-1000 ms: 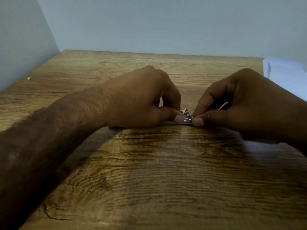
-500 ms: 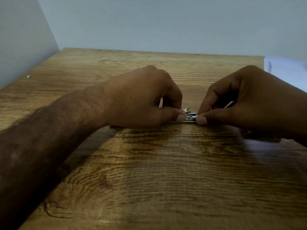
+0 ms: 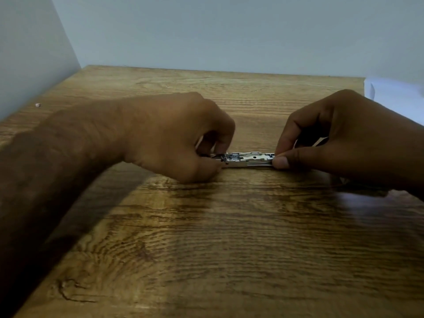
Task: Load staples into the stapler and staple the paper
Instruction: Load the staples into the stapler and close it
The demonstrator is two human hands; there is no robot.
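Note:
A small metal stapler lies flat on the wooden table, its silver staple channel showing between my hands. My left hand pinches its left end with thumb and fingers curled. My right hand pinches the right end between thumb and forefinger. A thin white edge, perhaps paper, shows under my right hand's fingers. The ends of the stapler are hidden by my fingers. I cannot make out staples.
White paper lies at the table's far right edge. Pale walls close the table in at the left and back. A tiny speck sits near the left wall.
My hands have drawn apart, left going left and right going right, and much more of the silver channel now shows between them.

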